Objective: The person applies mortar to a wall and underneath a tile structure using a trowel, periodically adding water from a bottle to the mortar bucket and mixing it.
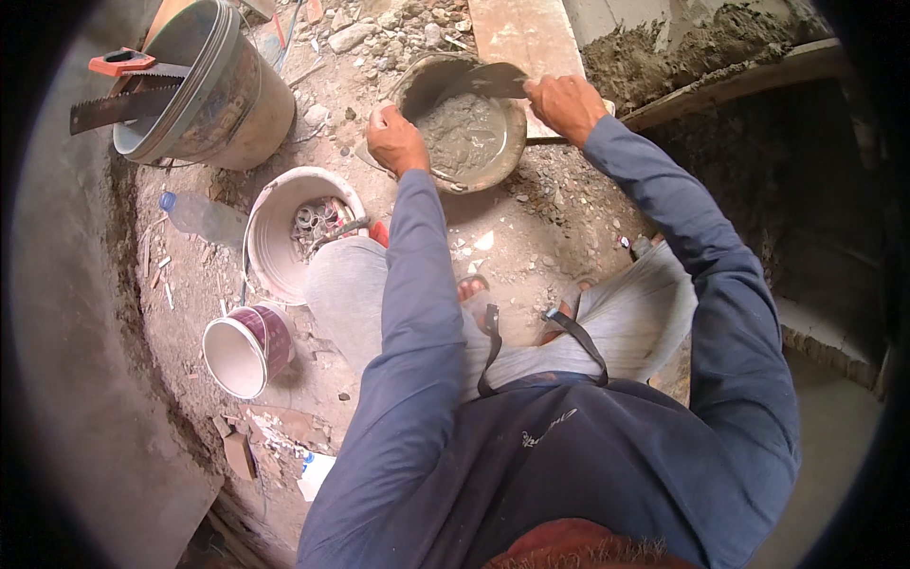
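Trowel (485,82) held in right hand (567,106), fingers closed round its handle end; blade extended leftward from them, above grey mortar (464,137) in the bucket (516,133). Bucket's left rim gripped by curled fingers of left hand (396,144). Pale lettering seen on dark shirt (597,455); markings on purple pail (277,334) too small to be read.

A dusty dirt floor (318,175) spreads around you, strewn with pale rubble (365,43). A grey wall (71,360) rises on your left; deep shadow darkens your right.
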`<action>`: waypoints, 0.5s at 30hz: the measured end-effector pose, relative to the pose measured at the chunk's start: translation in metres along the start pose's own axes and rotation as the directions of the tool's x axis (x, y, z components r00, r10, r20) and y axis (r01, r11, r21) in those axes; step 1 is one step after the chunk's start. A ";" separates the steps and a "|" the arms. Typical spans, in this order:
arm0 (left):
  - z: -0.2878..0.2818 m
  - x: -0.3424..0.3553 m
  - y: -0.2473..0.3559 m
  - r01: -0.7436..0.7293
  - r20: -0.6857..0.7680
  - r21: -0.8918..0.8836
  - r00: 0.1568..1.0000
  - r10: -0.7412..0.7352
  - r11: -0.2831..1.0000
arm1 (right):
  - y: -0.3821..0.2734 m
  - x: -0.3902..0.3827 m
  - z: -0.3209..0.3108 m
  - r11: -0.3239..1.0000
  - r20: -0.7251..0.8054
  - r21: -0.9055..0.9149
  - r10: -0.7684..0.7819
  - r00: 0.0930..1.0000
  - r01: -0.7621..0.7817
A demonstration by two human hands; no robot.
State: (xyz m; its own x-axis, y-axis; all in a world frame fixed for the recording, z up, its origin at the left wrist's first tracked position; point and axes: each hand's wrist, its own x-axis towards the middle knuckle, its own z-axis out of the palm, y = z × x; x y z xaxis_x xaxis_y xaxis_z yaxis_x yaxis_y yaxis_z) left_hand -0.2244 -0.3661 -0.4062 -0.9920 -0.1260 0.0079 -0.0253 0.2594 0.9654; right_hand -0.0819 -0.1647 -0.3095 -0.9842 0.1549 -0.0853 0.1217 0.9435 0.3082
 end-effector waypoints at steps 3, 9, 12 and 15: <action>0.015 -0.007 0.018 -0.007 0.067 -0.007 0.998 0.007 1.000 | -0.006 -0.008 0.103 0.829 0.159 0.542 0.063 0.985 -0.141; 0.003 -0.004 -0.009 -0.040 0.040 -0.023 0.998 0.041 0.999 | -0.071 -0.013 0.042 0.558 0.420 0.796 -0.234 0.877 -0.233; 0.003 -0.005 -0.009 -0.019 0.035 -0.049 0.999 0.021 0.999 | -0.056 -0.017 0.019 0.832 0.121 0.542 -0.216 0.969 0.118; -0.001 -0.005 -0.001 0.018 0.056 -0.018 0.998 -0.017 1.000 | -0.046 0.001 -0.032 0.985 0.025 0.165 -0.053 0.998 0.048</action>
State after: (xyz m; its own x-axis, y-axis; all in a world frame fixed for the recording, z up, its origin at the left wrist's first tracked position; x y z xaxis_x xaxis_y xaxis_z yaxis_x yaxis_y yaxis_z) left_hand -0.2197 -0.3669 -0.4066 -0.9968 -0.0761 -0.0231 -0.0407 0.2396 0.9700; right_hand -0.0924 -0.2175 -0.2932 -0.9858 0.1117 -0.1253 0.0934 0.9853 0.1430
